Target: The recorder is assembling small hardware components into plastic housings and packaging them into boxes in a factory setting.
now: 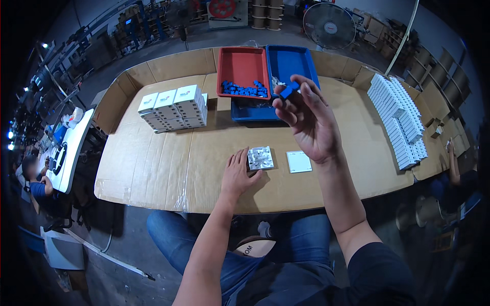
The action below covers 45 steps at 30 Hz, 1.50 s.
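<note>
My right hand (316, 120) is raised over the table, in front of the blue tray, and pinches a small blue plastic part (289, 91) between thumb and fingers. Flat on the cardboard, my left hand (238, 173) rests with its fingers stretched out against the left edge of a white square plastic housing (260, 158). The housing lies with its moulded inside facing up. To its right is a flat white square cover (299, 161), touched by neither hand.
A red tray (242, 66) holds several blue parts; a blue tray (293, 61) with some white bits stands beside it. Stacked white boxes (173, 109) stand at left, rows of white housings (398, 122) at right. Cardboard walls (158, 69) edge the table. Other people sit at both sides.
</note>
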Tool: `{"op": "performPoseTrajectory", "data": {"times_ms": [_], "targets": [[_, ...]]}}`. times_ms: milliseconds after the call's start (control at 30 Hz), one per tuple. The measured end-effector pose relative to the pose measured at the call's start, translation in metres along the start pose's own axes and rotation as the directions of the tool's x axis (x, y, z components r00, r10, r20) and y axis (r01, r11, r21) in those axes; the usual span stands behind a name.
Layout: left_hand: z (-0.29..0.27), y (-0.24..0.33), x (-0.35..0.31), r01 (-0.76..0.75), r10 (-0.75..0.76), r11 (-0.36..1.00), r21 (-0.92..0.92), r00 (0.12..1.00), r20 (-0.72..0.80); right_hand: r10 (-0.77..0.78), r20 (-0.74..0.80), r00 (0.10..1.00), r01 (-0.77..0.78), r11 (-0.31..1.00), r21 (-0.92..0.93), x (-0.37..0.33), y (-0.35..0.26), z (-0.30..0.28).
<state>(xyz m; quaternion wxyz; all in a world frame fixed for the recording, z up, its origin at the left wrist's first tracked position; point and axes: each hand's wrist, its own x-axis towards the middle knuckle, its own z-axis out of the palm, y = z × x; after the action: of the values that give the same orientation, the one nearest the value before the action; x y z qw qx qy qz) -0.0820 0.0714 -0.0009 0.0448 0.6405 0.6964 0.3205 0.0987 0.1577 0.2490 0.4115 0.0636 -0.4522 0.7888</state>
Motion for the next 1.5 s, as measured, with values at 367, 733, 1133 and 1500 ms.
{"op": "performPoseTrajectory", "data": {"times_ms": [367, 733, 1133, 1500], "targets": [[0.001, -0.001, -0.001, 0.017, -0.017, 1.0, -0.001, 1.0, 0.004, 0.034, 0.144, 0.989, -0.069, 0.967, 0.245, -0.029, 0.02, 0.004], [0.003, -0.004, 0.0, -0.006, 0.006, 1.0, 0.001, 0.999, -0.035, 0.031, 0.215, 0.976, -0.081, 0.97, 0.229, -0.035, 0.032, 0.004], [0.003, -0.007, 0.001, 0.009, -0.009, 0.999, -0.041, 1.0, 0.017, 0.082, 0.138, 0.987, -0.108, 0.975, 0.196, -0.067, 0.045, 0.026], [0.018, -0.018, 0.003, -0.015, 0.015, 1.0, -0.008, 1.0, 0.001, 0.113, 0.15, 0.982, -0.148, 0.958, 0.244, -0.083, 0.046, 0.026]]}}
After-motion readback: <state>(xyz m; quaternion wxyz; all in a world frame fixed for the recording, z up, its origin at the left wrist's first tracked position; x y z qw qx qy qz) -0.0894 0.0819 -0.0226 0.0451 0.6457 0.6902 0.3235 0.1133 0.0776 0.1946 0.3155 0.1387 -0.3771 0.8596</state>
